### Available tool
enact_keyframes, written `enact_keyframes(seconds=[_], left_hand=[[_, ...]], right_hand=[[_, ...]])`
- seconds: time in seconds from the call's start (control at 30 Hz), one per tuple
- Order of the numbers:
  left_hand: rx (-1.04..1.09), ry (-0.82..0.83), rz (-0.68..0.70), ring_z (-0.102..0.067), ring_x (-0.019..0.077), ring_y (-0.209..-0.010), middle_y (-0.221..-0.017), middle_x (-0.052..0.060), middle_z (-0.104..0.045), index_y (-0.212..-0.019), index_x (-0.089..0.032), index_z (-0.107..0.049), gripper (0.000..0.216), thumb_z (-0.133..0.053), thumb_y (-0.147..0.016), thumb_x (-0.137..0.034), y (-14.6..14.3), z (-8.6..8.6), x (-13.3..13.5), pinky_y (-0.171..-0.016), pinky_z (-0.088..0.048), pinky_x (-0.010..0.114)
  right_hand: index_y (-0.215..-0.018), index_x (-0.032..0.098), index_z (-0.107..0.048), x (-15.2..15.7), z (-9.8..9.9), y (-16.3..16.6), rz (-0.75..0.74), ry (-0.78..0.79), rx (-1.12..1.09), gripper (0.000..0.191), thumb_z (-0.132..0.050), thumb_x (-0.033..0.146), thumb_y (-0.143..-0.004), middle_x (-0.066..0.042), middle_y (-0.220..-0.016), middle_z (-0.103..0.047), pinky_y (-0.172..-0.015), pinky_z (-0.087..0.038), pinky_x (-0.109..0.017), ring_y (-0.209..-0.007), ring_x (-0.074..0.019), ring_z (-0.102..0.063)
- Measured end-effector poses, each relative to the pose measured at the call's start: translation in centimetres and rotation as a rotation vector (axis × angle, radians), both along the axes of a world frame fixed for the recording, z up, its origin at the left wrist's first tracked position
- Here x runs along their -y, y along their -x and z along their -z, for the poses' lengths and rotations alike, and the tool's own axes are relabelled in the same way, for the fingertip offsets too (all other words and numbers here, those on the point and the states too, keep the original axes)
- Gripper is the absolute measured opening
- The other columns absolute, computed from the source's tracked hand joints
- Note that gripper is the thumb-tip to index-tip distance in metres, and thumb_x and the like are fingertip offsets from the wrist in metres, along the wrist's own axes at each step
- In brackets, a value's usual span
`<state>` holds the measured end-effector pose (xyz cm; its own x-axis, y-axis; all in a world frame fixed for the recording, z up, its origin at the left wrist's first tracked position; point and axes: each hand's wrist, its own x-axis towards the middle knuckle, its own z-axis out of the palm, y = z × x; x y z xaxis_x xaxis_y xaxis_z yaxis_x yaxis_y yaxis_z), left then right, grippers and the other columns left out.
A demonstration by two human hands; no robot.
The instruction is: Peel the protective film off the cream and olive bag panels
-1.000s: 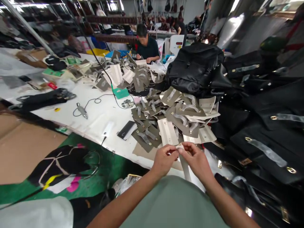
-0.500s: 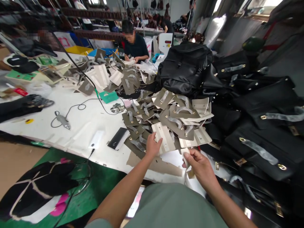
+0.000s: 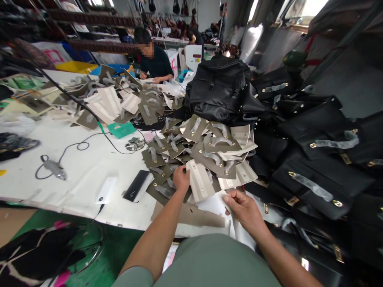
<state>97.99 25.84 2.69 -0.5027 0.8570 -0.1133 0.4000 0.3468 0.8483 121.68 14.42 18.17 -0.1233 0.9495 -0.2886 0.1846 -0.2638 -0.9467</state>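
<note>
Since a second ago, the two hands have parted: the left hand (image 3: 181, 179) has gone over to a pale panel (image 3: 200, 181) at the near side of a heap, while the right hand (image 3: 243, 205) has kept hold of a pale strip (image 3: 226, 201). At the far left of the white tabletop (image 3: 86, 167) lies a dark bundle (image 3: 18, 144). Right of it are a grey tool (image 3: 53, 167) with a thin cord, then a white device (image 3: 107, 190) with a black cable at its near end. Farther back is a green piece (image 3: 121, 129), and near the middle a black flat case (image 3: 136, 185). Beyond, a co-worker (image 3: 155, 61) sits with both hands low over pale work. Next comes the heap of brown panels (image 3: 211, 157), many with plastic-wrapped handles. The left hand's fingers are bent at the left edge of the pale panel, which lies underside up; whether they pinch it, I cannot tell. A flat brown sheet (image 3: 203, 216) lies just nearer. Right of that, the right hand grips the pale strip between thumb and fingers, its lower part hanging toward the near edge. Black bags (image 3: 317, 179) with wrapped handles are piled along the right.
</note>
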Motion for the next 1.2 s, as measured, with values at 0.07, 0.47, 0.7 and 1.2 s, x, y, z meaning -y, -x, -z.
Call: enact_keyframes(seconds=[0.07, 0.47, 0.7, 1.2], left_hand=[[0.044, -0.044, 0.014, -0.059, 0.0248, -0.105, -0.102, 0.007, -0.067, -0.093, -0.021, -0.064, 0.009, -0.062, -0.084, -0.023, -0.4, -0.7, 0.5, -0.096, -0.044, 0.036], [0.533, -0.207, 0.121, -0.055, 0.0163, -0.072, -0.079, -0.003, -0.057, -0.093, -0.022, -0.055, 0.020, -0.056, -0.083, -0.040, -3.1, -9.0, 6.8, -0.069, -0.046, 0.026], [0.705, -0.209, 0.199, -0.053, 0.0140, -0.069, -0.078, -0.003, -0.059, -0.093, -0.021, -0.057, 0.021, -0.059, -0.082, -0.039, -5.3, -12.8, 8.8, -0.067, -0.046, 0.025], [0.742, -0.174, 0.259, -0.067, 0.0219, -0.081, -0.094, 0.007, -0.076, -0.103, -0.016, -0.073, 0.042, -0.084, -0.070, -0.041, -7.5, -14.9, 11.1, -0.077, -0.053, 0.031]], right_hand=[[-0.074, 0.020, -0.061, -0.6, 0.0, 0.3, -0.016, -0.004, -0.010, 0.039, -0.069, 0.057, -0.086, 0.001, -0.061, -0.063, -0.058, -0.042, -0.026, -0.057, -0.0159, -0.059], [-0.075, 0.020, -0.058, -4.1, 1.2, 1.3, -0.147, -0.093, -0.003, 0.039, -0.065, 0.057, -0.088, 0.005, -0.056, -0.052, -0.051, -0.035, -0.024, -0.050, -0.0124, -0.048], [-0.072, 0.020, -0.057, -4.4, 1.1, 1.0, -0.098, -0.156, 0.090, 0.041, -0.064, 0.058, -0.087, 0.006, -0.051, -0.050, -0.050, -0.031, -0.024, -0.049, -0.0124, -0.043], [-0.070, 0.021, -0.048, -2.2, -0.5, 0.8, -0.224, -0.315, 0.145, 0.038, -0.051, 0.049, -0.097, 0.003, -0.065, -0.050, -0.061, -0.035, -0.026, -0.066, -0.0172, -0.049]])
